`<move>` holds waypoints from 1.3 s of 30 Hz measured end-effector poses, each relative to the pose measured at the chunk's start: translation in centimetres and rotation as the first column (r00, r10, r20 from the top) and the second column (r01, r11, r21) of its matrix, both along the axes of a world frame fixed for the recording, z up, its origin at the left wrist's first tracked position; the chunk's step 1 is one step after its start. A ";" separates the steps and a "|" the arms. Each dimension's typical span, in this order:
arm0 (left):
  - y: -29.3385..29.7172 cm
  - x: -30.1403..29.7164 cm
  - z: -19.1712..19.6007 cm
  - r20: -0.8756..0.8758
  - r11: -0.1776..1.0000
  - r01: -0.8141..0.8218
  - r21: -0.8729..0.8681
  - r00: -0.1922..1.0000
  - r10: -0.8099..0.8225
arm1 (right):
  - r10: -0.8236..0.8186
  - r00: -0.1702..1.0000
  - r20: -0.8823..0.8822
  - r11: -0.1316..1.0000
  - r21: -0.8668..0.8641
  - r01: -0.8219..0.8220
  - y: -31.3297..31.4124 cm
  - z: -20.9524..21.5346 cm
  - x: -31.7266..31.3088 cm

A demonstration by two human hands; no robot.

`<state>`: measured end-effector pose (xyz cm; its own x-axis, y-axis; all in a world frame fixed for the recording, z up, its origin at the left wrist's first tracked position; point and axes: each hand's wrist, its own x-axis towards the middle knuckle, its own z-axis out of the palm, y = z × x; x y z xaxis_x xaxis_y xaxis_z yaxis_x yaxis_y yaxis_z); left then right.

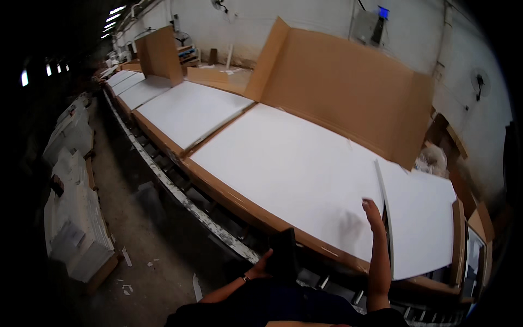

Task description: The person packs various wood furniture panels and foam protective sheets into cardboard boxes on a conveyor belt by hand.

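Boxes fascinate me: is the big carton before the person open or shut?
Open: its brown flap stands raised behind, leaving the white panel exposed.

The head view comes from the left of two side-by-side fisheye cameras worn on the person's head, looking forward and steeply down over the dark-clothed torso (305, 302) at the lower edge. The left hand (262, 266) and right hand (372, 213) are close to the lens, their forearms entering from below. The large white panel (289, 163) fills the middle at near range, while the conveyor's painted rail (207, 222) curves off toward the far upper left. The pale wall (316, 16) backs the upper part, and the concrete floor (144, 240) shows lower left. Blackness rings the corners, and straight edges bow outward.
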<state>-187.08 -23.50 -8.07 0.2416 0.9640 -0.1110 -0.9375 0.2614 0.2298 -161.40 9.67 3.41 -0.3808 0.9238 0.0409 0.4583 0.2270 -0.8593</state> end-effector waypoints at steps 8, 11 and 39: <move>-4.6 -11.7 5.7 -0.747 0.956 -0.265 0.127 0.609 0.268 | -0.529 0.575 0.624 0.848 0.357 0.392 -6.4 -7.8 2.7; -1.2 -18.4 10.5 -0.833 0.868 0.165 0.469 -0.246 0.496 | -0.642 0.396 0.657 0.709 0.312 0.632 -4.3 -6.6 0.2; -1.5 -16.7 9.9 -0.676 0.845 0.425 0.325 -0.521 0.521 | -0.297 0.923 -0.244 0.698 -0.715 0.036 -1.8 1.3 8.7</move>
<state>-203.78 -24.99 1.80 0.2014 0.9538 0.2230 0.7694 -0.2950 0.5666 -152.69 7.88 4.71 -0.3024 0.7846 -0.5412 0.1023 -0.5378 -0.8368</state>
